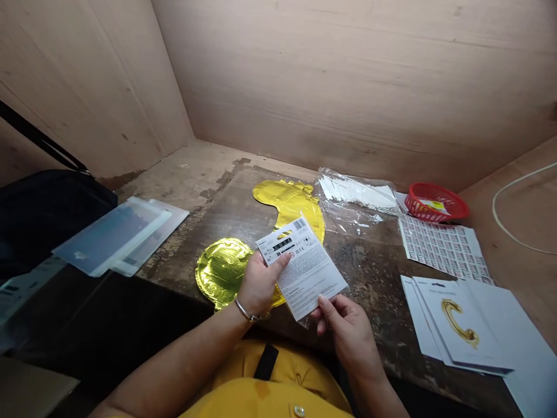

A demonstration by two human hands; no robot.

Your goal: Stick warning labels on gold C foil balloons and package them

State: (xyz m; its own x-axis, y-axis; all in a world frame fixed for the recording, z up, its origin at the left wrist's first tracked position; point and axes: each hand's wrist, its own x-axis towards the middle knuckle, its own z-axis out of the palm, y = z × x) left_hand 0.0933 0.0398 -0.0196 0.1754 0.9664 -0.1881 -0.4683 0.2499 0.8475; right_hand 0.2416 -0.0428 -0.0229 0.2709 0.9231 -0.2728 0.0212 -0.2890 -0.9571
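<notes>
A white printed card (311, 270) with a barcode and small text faces up, tilted, between both hands. My left hand (259, 283) grips its left edge, thumb on top. My right hand (343, 319) pinches its lower right corner, where some clear film shows. Beneath the card and my left hand lie gold foil balloon pieces: a curved part (289, 200) behind the card and a rounded part (221, 267) at the left. The card and my left hand hide part of the foil.
At the right are a red basket (435, 202), a sticker sheet (444, 244) and cards with a gold C picture (461, 322). Clear bags with white strips (359, 194) lie at the back. Translucent plastic sleeves (115, 235) and a dark bag (47, 215) are at the left.
</notes>
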